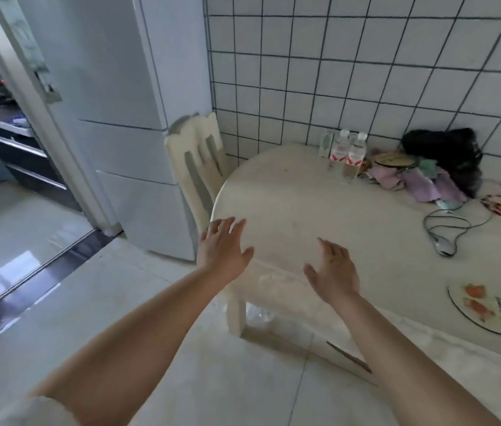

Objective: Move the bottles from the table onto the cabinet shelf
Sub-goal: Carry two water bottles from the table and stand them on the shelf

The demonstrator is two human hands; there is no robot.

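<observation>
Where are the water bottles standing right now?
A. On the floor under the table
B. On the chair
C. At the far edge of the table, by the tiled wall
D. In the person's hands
C: the two water bottles stand upright side by side on the table near the tiled wall, while the left hand and right hand hold nothing.

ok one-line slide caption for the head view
Both hands, left hand and right hand, reach open toward two water bottles standing by the tiled wall.
</observation>
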